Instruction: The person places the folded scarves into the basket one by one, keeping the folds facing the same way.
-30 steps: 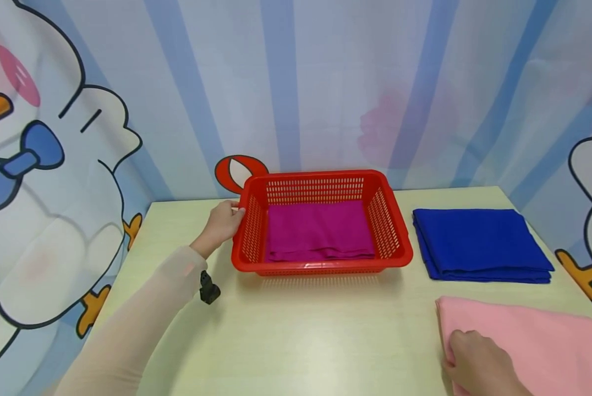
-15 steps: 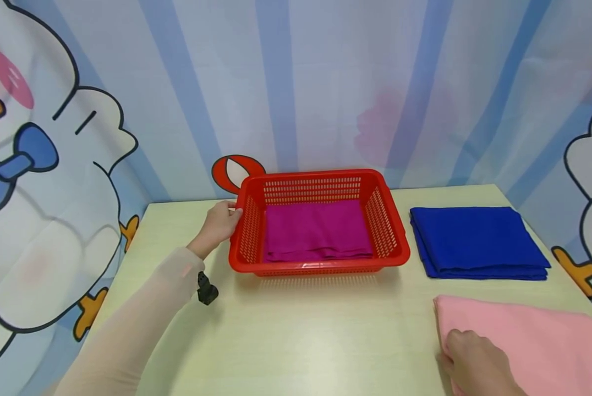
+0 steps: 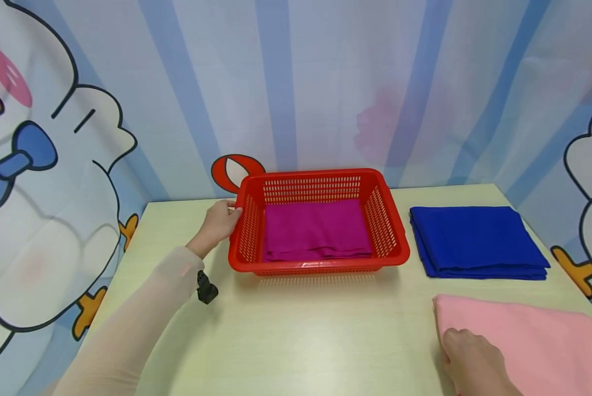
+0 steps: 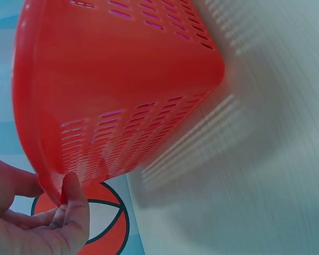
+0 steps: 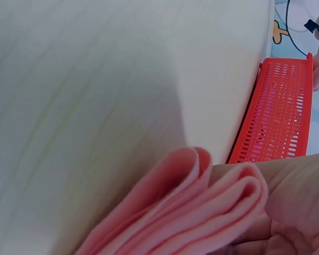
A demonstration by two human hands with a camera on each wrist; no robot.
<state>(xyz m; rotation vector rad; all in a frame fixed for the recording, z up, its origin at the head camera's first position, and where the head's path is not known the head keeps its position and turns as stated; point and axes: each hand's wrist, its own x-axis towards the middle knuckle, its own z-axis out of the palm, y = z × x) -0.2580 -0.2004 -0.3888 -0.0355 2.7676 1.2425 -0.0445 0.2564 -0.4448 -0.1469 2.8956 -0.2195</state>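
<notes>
My left hand (image 3: pixel 218 224) grips the left rim of a red plastic basket (image 3: pixel 321 266) with slotted walls. In the left wrist view its thumb and fingers (image 4: pixel 74 212) pinch that rim from both sides. Inside the basket lies a folded magenta cloth (image 3: pixel 316 228). At the lower right, my right hand (image 3: pixel 476 357) holds the left edge of a folded pink cloth (image 3: pixel 538 344), fingers curled at the edge. The right wrist view shows the pink cloth's looped layers (image 5: pixel 202 212) against the palm, with part of the hand hidden behind them.
A folded blue cloth (image 3: pixel 479 242) lies on the pale wooden table (image 3: pixel 316 330), right of the basket and behind the pink cloth. A patterned curtain (image 3: pixel 325 82) hangs right behind the table. A small black device (image 3: pixel 207 289) is strapped at the left wrist.
The head view has shifted slightly, so everything appears a little further left. The right hand has moved slightly left against the pink cloth's edge. Left hand and basket keep their places.
</notes>
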